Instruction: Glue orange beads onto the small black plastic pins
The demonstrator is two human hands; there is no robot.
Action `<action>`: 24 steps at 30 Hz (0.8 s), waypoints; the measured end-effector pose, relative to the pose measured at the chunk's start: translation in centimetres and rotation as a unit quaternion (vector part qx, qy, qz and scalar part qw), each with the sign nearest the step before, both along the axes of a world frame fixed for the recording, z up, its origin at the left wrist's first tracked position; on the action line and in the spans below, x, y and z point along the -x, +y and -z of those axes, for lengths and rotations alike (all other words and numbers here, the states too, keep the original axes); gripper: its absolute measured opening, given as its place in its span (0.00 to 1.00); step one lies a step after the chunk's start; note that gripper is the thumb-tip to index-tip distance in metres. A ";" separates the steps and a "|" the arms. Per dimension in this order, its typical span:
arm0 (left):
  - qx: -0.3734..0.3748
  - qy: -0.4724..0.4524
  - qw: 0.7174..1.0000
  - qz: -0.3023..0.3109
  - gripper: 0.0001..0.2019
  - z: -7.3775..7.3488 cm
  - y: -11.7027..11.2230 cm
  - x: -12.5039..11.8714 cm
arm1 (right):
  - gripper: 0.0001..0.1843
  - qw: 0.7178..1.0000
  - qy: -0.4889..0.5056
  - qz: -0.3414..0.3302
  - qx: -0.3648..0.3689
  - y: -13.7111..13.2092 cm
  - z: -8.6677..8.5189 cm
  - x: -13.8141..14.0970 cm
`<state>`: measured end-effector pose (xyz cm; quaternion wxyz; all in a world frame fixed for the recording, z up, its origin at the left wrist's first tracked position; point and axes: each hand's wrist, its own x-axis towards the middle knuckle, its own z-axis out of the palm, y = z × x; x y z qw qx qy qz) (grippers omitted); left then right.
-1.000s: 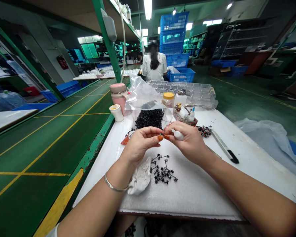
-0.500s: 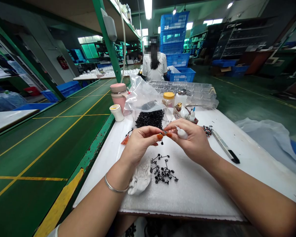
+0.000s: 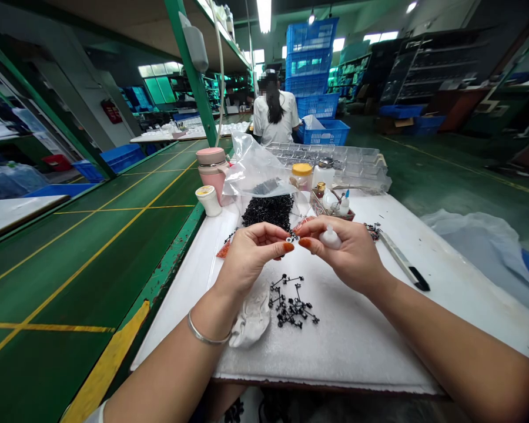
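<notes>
My left hand (image 3: 255, 252) is closed in a pinch on a small black part (image 3: 290, 239) with a round, white, eye-like face. Opposite it, the thumb and forefinger of my right hand (image 3: 346, 249) come close to the same part; whether they touch it is too small to tell. Tucked in the right hand's grip is a small white squeeze bottle (image 3: 330, 237), partly hidden by the fingers. Below both hands, several loose thin black parts (image 3: 294, 308) lie on the white table top (image 3: 357, 346). A crumpled white cloth (image 3: 251, 317) rests by my left wrist.
A heap of black parts (image 3: 267, 211) in a clear bag lies beyond my hands. Behind stand a pink cup (image 3: 211, 170), a white tub (image 3: 208, 201), a yellow-lidded jar (image 3: 301, 175) and a compartment tray (image 3: 352, 158). A cutter (image 3: 403, 261) lies right. A person (image 3: 274, 114) sits ahead.
The part between my fingers has turned, so its white round face now shows and its hanging black end no longer does. My right fingertips have shifted slightly, and the squeeze bottle is tilted more upright.
</notes>
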<state>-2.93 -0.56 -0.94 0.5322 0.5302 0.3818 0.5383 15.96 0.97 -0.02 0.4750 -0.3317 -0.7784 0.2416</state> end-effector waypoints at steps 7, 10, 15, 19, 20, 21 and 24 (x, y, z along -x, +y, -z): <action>-0.082 0.079 0.992 -0.063 0.13 -0.7 -1.1 -1.0 | 0.12 0.998 -0.008 -0.036 0.053 0.2 0.4 0.3; -0.068 0.079 0.994 -0.042 0.12 -0.6 -1.0 -1.0 | 0.12 0.998 -0.025 -0.031 0.048 0.3 0.3 0.2; 0.018 0.027 0.997 0.065 0.12 -0.2 -0.2 -0.3 | 0.08 0.998 -0.055 -0.019 -0.025 0.2 0.2 -0.1; 0.077 0.004 0.991 0.111 0.10 0.0 0.0 0.3 | 0.05 0.997 -0.057 -0.022 -0.056 0.3 0.1 -0.3; 0.087 0.008 0.989 0.122 0.10 0.0 0.1 0.4 | 0.04 0.996 -0.056 -0.025 -0.064 0.3 0.1 -0.4; 0.096 0.009 0.986 0.136 0.10 0.0 0.1 0.4 | 0.03 0.996 -0.055 -0.030 -0.071 0.4 0.0 -0.4; 0.119 -0.002 0.978 0.173 0.11 0.1 0.1 0.6 | 0.03 0.994 -0.053 -0.054 -0.083 0.5 0.0 -0.6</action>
